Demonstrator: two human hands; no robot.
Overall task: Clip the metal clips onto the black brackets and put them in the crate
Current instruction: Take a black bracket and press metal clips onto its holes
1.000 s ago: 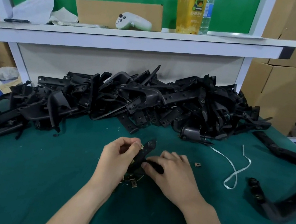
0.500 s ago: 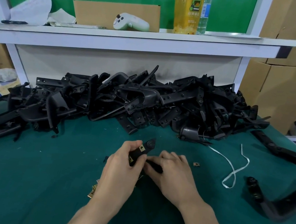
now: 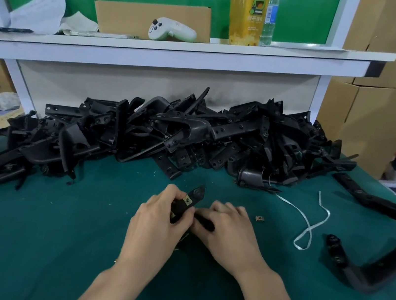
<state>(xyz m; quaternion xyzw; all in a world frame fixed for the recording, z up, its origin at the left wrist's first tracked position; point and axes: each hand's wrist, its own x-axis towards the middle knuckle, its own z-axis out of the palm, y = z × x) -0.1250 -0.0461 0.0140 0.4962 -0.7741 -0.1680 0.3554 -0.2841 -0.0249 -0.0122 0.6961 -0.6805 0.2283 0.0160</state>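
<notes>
A green tabletop (image 3: 47, 242) runs under a white shelf (image 3: 180, 56), a heap of black brackets (image 3: 194, 136) along its far edge; near the middle both hands hold one black bracket (image 3: 197, 194), its long axis slanting from between the palms out to the far right; the grip of the left hand (image 3: 156, 223) closes round the far stretch, that of the right hand (image 3: 228, 232) round the near end; a metal clip (image 3: 187, 201) sits on it just beyond the left fingertips (image 3: 179, 195), so that hand looks nearer for seating it; no crate shows.
</notes>
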